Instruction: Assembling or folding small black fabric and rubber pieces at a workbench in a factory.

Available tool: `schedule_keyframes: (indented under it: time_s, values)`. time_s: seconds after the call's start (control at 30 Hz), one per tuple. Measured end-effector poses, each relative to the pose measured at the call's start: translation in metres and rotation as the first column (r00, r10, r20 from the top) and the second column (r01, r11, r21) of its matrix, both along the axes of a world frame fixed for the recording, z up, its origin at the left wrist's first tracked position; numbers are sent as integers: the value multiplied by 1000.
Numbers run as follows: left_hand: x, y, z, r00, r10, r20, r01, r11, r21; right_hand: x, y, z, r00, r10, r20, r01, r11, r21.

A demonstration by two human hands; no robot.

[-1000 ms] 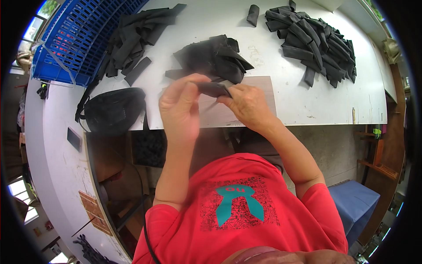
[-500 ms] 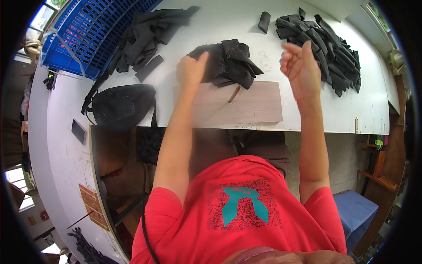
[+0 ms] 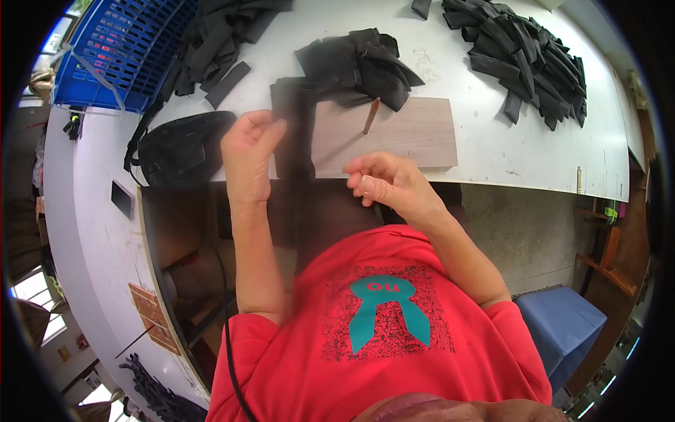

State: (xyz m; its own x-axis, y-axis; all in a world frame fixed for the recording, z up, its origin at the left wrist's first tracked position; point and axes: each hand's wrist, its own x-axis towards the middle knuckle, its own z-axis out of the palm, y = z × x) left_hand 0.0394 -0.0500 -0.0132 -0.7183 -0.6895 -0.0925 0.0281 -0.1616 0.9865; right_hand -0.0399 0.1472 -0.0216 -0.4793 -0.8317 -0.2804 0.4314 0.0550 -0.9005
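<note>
Nearest, the person in the red shirt (image 3: 380,337) stands at the near edge of the white table (image 3: 492,151), both forearms raised over it. The left hand (image 3: 249,151) is up with its fingers loosely curled beside a long black fabric strip (image 3: 292,133) that hangs down past the table edge; the motion blur keeps me from telling whether the fingers pinch it or only brush it. The right hand (image 3: 387,184) is drawn in, fingers gathered narrow as if nipping something small, but I cannot make out anything in it.

Just beyond the hands lies a grey-brown board (image 3: 408,133) with a small brown stick (image 3: 370,116) resting on its far edge. To my eye the strip is being drawn out and laid over the board, so this looks like the laying-out step; the next move would call for a firm grip at both ends and a flat, straight placement.

Further on sits a middle heap of black pieces (image 3: 358,63), a black bag (image 3: 183,148) to the left, a larger pile (image 3: 527,60) far right, and a blue crate (image 3: 119,49) far left.
</note>
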Motion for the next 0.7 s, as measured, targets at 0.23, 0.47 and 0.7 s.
schedule_keyframes:
  time_s: [0.23, 0.47, 0.7]
  values:
    - [5, 50, 12, 936, -331, 121, 322, 943, 84, 24, -8, -10, 961, -42, 275, 35, 999, 28]
    - [8, 76, -5, 981, -165, -103, 186, 950, 250, 19, 10, -15, 860, -309, 406, 339, 941, -4]
    - [20, 88, -7, 953, -295, -65, 298, 886, 355, 9, 16, -15, 823, -342, 454, 396, 918, -26]
